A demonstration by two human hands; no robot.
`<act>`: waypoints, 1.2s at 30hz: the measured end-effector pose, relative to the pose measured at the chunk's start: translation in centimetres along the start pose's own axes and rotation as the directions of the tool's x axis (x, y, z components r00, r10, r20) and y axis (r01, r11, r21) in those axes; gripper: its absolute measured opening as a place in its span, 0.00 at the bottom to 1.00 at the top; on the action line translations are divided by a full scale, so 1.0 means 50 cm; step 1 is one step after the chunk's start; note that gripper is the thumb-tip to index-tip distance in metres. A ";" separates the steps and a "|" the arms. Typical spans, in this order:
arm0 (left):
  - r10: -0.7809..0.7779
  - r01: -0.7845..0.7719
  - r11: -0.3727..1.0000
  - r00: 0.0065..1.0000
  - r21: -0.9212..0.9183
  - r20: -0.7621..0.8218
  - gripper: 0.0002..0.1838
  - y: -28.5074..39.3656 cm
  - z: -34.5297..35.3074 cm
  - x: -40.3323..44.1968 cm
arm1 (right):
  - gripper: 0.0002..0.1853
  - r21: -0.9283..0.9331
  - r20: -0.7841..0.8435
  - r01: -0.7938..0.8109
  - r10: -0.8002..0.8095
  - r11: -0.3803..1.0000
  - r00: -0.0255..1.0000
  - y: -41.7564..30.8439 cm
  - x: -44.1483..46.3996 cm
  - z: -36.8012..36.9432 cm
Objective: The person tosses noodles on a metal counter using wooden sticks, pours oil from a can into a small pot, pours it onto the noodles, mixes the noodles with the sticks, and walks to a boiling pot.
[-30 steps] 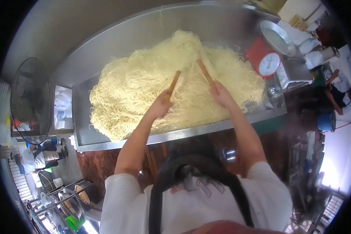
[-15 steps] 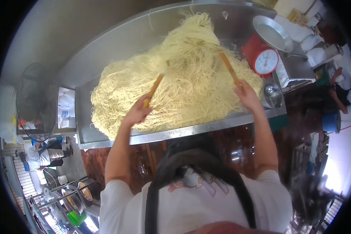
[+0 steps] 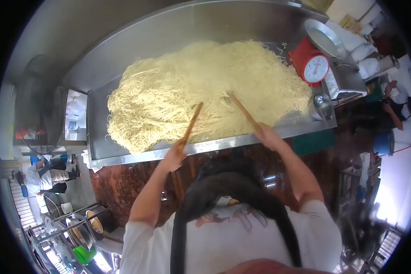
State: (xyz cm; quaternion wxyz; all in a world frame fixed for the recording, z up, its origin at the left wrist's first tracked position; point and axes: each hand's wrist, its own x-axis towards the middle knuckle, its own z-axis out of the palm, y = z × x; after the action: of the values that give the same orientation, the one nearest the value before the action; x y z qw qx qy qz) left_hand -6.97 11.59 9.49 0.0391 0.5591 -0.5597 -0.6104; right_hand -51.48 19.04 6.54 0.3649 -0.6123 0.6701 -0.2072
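The left grip [image 3: 173, 157] and right grip [image 3: 268, 137] each close around a wooden stick [image 3: 194, 122], tips against the noodles [image 3: 205, 86] heaped in the metal trough [image 3: 214, 145]. The strands look soft, tangled and heavy together, probably best lifted from underneath.

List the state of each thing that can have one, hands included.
Noodles: loose, heaped
Steel trough: mostly covered
Left hand: gripping left wooden stick
Right hand: gripping right wooden stick
Both sticks: slanted toward noodles
Dial scale: needle unreadable
Round metal pan: on the scale
Caged fan: on or off unclear
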 end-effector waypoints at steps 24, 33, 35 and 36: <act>-0.010 0.035 0.985 0.990 0.171 -0.143 0.37 0.056 -0.238 -0.268 | 0.19 -0.019 -0.079 -0.285 0.283 0.958 0.956 -0.379 -0.249 -0.037; 0.155 -0.261 0.709 0.964 0.655 0.215 0.32 0.194 0.179 -0.063 | 0.09 0.480 -0.045 -0.526 0.618 0.702 0.785 -0.029 -0.277 -0.079; 0.225 -0.334 0.731 0.941 0.595 0.252 0.31 0.280 0.281 0.022 | 0.09 0.435 -0.095 -0.535 0.628 0.724 0.773 0.049 -0.248 -0.138; 0.105 -0.243 0.772 0.960 0.587 0.259 0.31 0.337 0.305 0.041 | 0.09 0.415 -0.109 -0.541 0.630 0.731 0.769 0.077 -0.236 -0.170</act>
State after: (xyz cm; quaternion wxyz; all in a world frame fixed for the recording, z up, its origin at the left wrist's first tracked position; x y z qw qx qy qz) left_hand -28.55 13.72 16.57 -0.1476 0.4187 -0.7777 -0.4451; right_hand -60.56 29.68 12.03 0.4327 -0.2600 0.8190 -0.2726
